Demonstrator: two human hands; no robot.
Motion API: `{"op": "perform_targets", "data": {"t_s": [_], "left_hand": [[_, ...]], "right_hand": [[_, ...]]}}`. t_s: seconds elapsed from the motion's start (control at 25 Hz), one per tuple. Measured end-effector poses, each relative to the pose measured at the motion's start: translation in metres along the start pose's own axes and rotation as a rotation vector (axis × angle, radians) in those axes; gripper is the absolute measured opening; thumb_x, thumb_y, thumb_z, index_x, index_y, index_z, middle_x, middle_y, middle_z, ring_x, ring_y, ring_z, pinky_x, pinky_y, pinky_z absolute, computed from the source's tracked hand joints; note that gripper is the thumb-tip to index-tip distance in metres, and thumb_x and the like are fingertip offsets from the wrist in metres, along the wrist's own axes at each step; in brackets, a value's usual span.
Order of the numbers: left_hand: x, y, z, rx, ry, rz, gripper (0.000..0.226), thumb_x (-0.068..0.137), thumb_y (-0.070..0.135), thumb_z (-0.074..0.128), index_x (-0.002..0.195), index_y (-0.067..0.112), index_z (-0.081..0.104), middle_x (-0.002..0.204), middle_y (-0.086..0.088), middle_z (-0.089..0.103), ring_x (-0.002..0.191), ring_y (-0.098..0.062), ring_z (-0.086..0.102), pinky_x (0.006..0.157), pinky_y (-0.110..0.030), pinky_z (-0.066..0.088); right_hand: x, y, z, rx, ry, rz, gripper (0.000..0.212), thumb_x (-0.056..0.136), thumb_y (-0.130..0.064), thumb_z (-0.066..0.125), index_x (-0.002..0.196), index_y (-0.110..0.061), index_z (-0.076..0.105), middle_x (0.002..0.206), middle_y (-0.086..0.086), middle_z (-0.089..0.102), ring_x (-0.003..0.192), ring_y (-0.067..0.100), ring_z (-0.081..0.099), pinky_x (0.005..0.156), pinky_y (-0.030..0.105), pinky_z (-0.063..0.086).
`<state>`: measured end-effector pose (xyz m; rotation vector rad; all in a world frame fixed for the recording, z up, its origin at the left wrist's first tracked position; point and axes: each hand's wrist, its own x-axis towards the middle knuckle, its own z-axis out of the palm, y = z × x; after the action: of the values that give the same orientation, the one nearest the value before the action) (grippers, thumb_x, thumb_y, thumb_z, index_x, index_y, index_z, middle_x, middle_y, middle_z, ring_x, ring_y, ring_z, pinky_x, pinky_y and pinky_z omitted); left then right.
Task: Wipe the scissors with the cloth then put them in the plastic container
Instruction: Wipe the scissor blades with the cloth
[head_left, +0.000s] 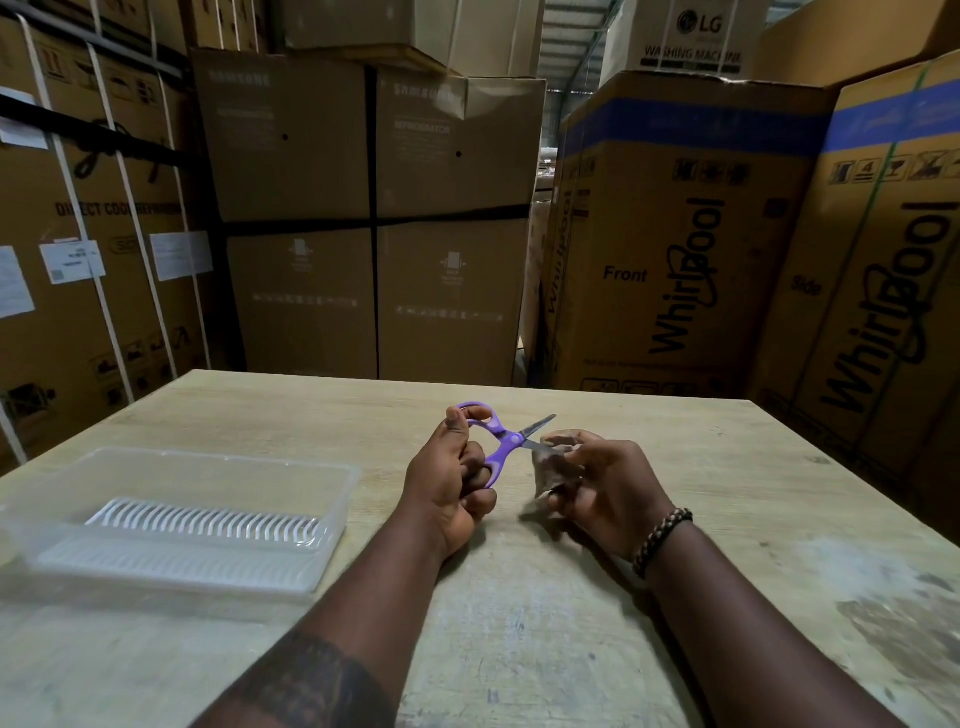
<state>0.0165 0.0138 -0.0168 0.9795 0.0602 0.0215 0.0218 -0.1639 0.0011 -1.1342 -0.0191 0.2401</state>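
At frame centre the left hand (447, 467) is gripping the scissors (506, 439) by their handles, blades parted, while the right hand (602, 483) is pinching the cloth (550, 460) round one blade, so a slip is probably risking a cut; the plastic container (208, 454) is sitting lower left.

Head-worn view, forward and down, close over table (727, 499)

Worktop (727, 493): pale wood grain, scuffed, with grey worn patches noted at the near right. One clear plastic container (340, 499) is seen lying flat on the left side, a white ribbed insert (202, 519) inside it.
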Motion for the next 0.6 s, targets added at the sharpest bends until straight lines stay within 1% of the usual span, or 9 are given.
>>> {"op": "perform_targets", "data": {"t_s": [0.08,0.16,0.2,0.28,0.36,0.44,0.6], "left_hand": [[-0.001,-0.001,0.001,0.011,-0.01,-0.005,0.04,0.105,0.054,0.045,0.096,0.028,0.075,0.057,0.005,0.022,0.049,-0.008,0.013,0.051,-0.02,0.011],[-0.002,-0.001,0.003,0.031,-0.026,-0.011,0.039,0.105,0.053,0.045,0.099,0.027,0.074,0.057,0.005,0.021,0.05,-0.009,0.012,0.05,-0.018,0.012],[-0.002,-0.001,0.003,0.045,-0.037,-0.016,0.039,0.105,0.053,0.045,0.102,0.026,0.074,0.057,0.005,0.021,0.05,-0.009,0.012,0.049,-0.018,0.012],[-0.002,-0.002,0.004,0.075,-0.065,-0.022,0.038,0.105,0.052,0.045,0.107,0.025,0.072,0.058,0.004,0.021,0.05,-0.009,0.012,0.047,-0.016,0.013],[-0.001,-0.002,0.005,0.103,-0.085,-0.028,0.035,0.107,0.049,0.046,0.11,0.024,0.071,0.06,0.002,0.021,0.049,-0.009,0.014,0.046,-0.016,0.015],[0.001,-0.004,0.005,0.104,-0.08,-0.045,0.029,0.108,0.043,0.048,0.112,0.023,0.068,0.059,0.003,0.025,0.047,-0.009,0.02,0.045,-0.016,0.016],[0.007,-0.008,0.003,0.1,-0.034,-0.074,0.018,0.108,0.032,0.052,0.113,0.018,0.063,0.06,0.003,0.042,0.046,-0.008,0.029,0.041,-0.017,0.022]], "right_hand": [[-0.001,0.003,0.0,-0.046,-0.072,0.008,0.029,0.089,0.0,0.049,0.116,0.002,0.059,0.082,0.014,0.054,0.062,0.024,0.046,0.054,0.033,0.037],[0.002,0.007,0.003,-0.088,-0.082,-0.028,0.021,0.095,-0.003,0.057,0.115,0.002,0.06,0.086,0.015,0.054,0.065,0.021,0.05,0.052,0.031,0.042],[0.004,0.01,0.004,-0.089,-0.067,-0.047,0.017,0.095,-0.001,0.06,0.112,0.004,0.062,0.088,0.016,0.057,0.068,0.02,0.055,0.055,0.029,0.046],[0.007,0.013,0.003,-0.082,-0.023,-0.076,0.01,0.094,0.003,0.064,0.103,0.003,0.067,0.09,0.017,0.064,0.076,0.02,0.061,0.066,0.03,0.051],[0.008,0.015,0.002,-0.128,0.013,-0.11,0.006,0.093,0.004,0.065,0.098,0.002,0.07,0.09,0.018,0.064,0.079,0.021,0.061,0.071,0.033,0.049],[0.008,0.014,0.003,-0.153,0.031,-0.133,0.005,0.093,0.004,0.066,0.097,0.004,0.068,0.088,0.018,0.062,0.077,0.021,0.059,0.069,0.034,0.048],[0.005,0.013,0.003,-0.217,0.05,-0.145,0.006,0.092,0.003,0.067,0.096,0.006,0.069,0.081,0.018,0.059,0.071,0.023,0.05,0.064,0.035,0.041]]}}
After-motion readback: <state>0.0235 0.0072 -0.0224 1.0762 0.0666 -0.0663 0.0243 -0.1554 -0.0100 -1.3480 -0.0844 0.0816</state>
